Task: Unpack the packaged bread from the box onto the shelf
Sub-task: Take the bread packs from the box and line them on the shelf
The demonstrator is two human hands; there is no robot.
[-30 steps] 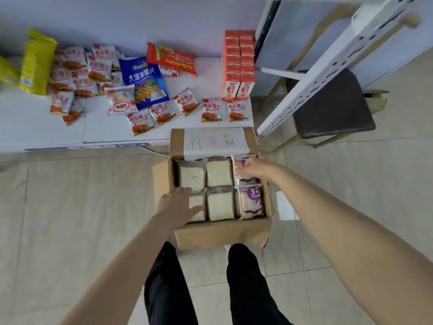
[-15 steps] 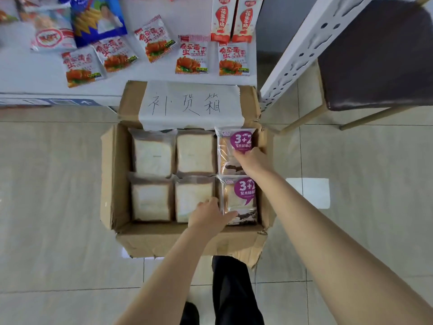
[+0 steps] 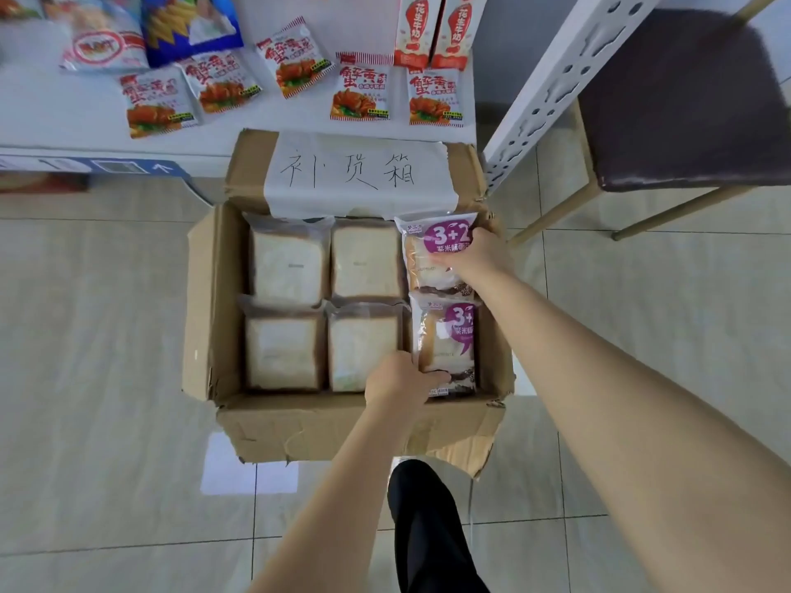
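Observation:
An open cardboard box sits on the tiled floor, its far flap bearing a handwritten paper label. Inside lie several clear-wrapped white bread packs, such as one at the far left, and two purple-labelled bread packs along the right side. My right hand is closed on the far purple pack. My left hand grips the near left corner of the near purple pack. Both packs still lie in the box.
The low white shelf beyond the box carries several red-and-white snack packets, a blue chip bag and red cartons. A white perforated shelf post and a dark-seated chair stand to the right.
The view has dropped and closed in on the box. My left hand moved from the box's left side across to the near purple pack. My right hand stays on the far purple pack.

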